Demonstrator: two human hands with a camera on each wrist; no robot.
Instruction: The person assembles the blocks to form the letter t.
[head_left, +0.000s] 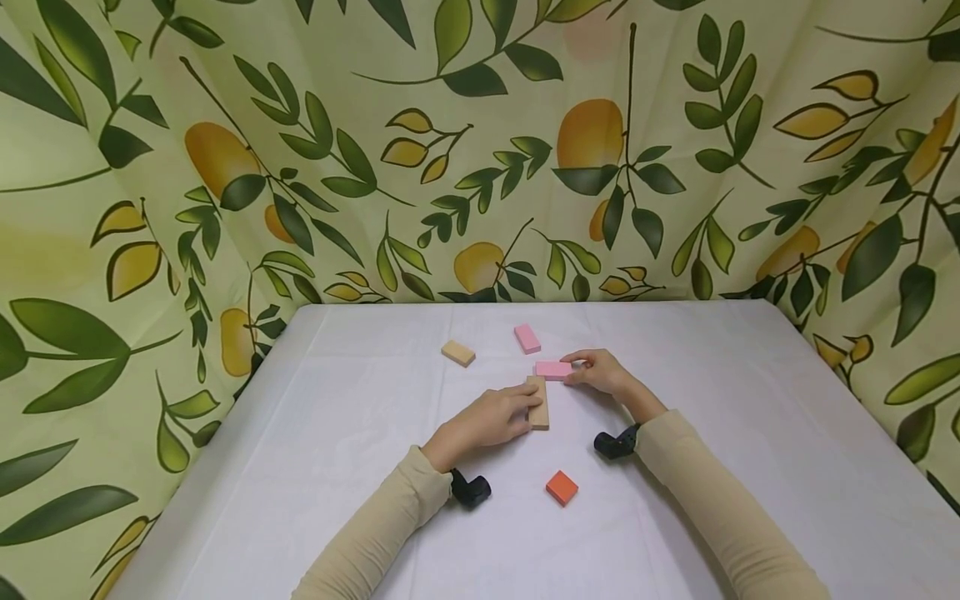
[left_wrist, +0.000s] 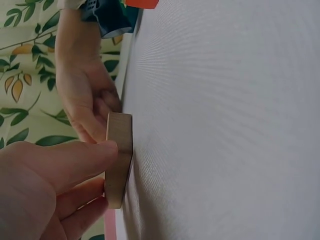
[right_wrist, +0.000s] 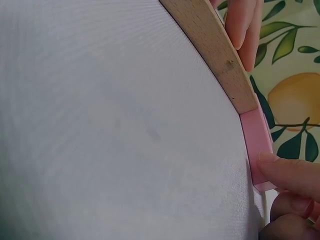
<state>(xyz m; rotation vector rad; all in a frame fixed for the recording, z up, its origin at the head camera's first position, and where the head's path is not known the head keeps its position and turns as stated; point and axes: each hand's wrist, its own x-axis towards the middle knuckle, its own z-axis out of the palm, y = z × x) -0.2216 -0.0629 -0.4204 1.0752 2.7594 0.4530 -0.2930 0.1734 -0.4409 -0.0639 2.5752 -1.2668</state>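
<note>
Lying on the table, a long plain wooden block (head_left: 539, 408) is held by my left hand (head_left: 491, 419), thumb on one side and fingers on the other. My right hand (head_left: 600, 372) pinches a pink block (head_left: 552, 371) by its right end. In the right wrist view the near face of the pink block (right_wrist: 258, 142) meets the end of the wooden block (right_wrist: 220, 55), the two set at an angle. The left wrist view has the left thumb along the wooden block (left_wrist: 119, 165), with part of the right hand (left_wrist: 87, 92) beyond it.
A second pink block (head_left: 527, 338) and a short wooden block (head_left: 458, 353) lie farther back. Nearer the front lies an orange block (head_left: 562, 488). Black wrist cameras (head_left: 470, 490) hang under both forearms. White cloth covers the table (head_left: 360, 400); a leaf-patterned curtain (head_left: 420, 150) surrounds it.
</note>
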